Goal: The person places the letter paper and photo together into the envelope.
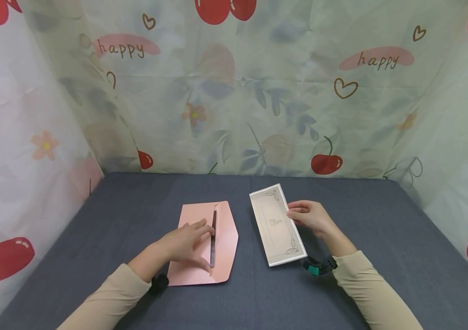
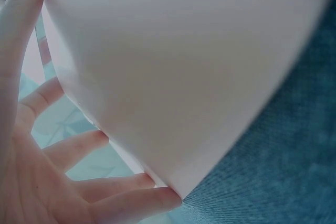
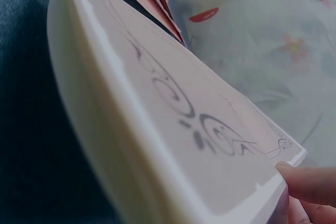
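Observation:
A pink envelope [image 1: 192, 275] lies on the table with its pointed flap spread to the right and a dark slit showing at its mouth. My left hand [image 1: 186, 243] is over it, thumb and fingers apart, gripping the lip of its front panel. Close up in the left wrist view, fingertips [image 2: 100, 136] touch the edge of the raised panel [image 2: 173, 77]. To the right, my right hand [image 1: 310, 217] pinches the long edge of a cream card [image 1: 277, 227] with white borders and dark scrollwork. The card is tilted; its layered edge [image 3: 142, 145] shows in the right wrist view.
Dark grey cloth covers the table [image 1: 143, 197]. Behind it and at both sides hangs a printed curtain [image 1: 242, 114] with cherries and flowers. A black strap with a green part [image 1: 314, 268] is on the right wrist.

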The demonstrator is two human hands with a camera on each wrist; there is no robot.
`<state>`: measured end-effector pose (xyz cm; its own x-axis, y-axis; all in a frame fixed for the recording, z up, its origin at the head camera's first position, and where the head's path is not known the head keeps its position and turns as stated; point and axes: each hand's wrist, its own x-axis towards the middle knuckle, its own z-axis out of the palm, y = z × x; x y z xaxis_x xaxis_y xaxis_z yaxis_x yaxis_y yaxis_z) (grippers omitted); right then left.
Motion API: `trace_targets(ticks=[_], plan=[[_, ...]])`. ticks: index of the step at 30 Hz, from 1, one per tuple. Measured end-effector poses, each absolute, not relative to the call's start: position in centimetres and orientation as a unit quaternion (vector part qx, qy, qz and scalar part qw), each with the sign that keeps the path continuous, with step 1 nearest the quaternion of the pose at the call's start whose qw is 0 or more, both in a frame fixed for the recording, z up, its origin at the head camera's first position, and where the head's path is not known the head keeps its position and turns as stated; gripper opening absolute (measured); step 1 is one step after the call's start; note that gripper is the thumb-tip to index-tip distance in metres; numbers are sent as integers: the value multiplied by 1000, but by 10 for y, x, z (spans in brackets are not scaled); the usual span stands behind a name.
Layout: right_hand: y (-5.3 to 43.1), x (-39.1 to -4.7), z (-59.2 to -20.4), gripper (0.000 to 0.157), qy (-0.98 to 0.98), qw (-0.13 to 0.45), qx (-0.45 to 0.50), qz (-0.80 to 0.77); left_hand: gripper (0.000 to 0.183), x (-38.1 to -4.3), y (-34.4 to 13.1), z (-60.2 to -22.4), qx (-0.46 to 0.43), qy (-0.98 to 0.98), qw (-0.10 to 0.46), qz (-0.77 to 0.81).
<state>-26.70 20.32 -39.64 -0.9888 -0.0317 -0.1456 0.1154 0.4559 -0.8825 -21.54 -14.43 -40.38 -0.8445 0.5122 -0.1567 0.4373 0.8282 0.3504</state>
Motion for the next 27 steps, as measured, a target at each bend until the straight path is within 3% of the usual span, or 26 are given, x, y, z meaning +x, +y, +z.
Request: trace_targets(ticks=[27], plan=[[167,-269,-412,35,818,89,6,-568,80,-217,-145,-404,258,947,113,154]])
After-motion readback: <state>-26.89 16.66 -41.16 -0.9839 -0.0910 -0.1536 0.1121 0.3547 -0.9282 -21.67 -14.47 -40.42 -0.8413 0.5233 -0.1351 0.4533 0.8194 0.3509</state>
